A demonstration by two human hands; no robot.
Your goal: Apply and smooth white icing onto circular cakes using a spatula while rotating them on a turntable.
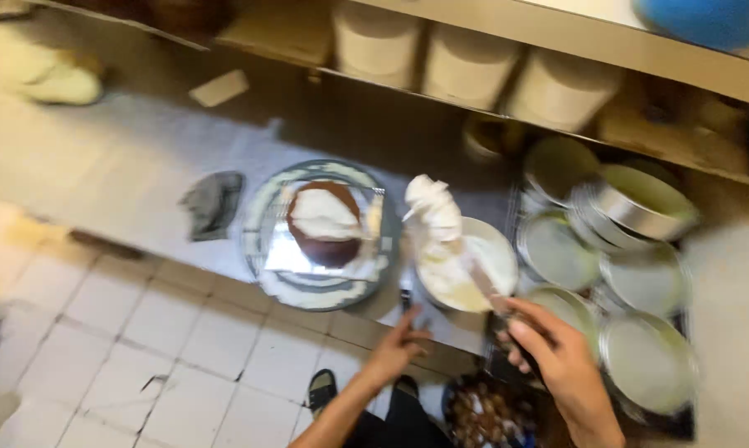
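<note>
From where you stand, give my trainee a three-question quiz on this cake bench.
1. True or false: the right hand holds a spatula loaded with white cream.
2. What sits on the round stand? A) a brown cake topped with cream B) a stack of empty tins C) a grey cloth
3. Fill in: the left hand rests open on the bench edge beside the ____ of cream.

Key
1. True; the spatula is lifted over the bowl.
2. A; the cake sits on a square board.
3. bowl
</note>
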